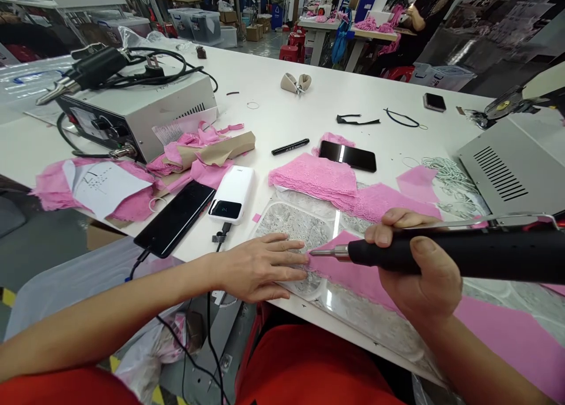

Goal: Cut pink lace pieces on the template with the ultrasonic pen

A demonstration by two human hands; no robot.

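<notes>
My right hand (419,264) is wrapped round a black handheld tool (481,255) with a thin metal tip, probably an ultrasonic welding gun. Its tip touches or hovers just over the left end of a pink fabric piece (348,269). Flat beside that tip lies my left hand (265,266), fingers stretched out, the fingertips at the fabric's edge. Beneath both is a clear template (329,216) over a grey speckled surface. Behind it sits a stack of pink lace pieces (313,178). More pink fabric (507,340) spreads under my right forearm.
At the left stands a grey control box (145,110) with another black tool (95,69) on top. A white power bank (233,193) and black phone (174,216) lie left of my hand. Another phone (348,156) is behind the stack. A second box (507,163) stands right.
</notes>
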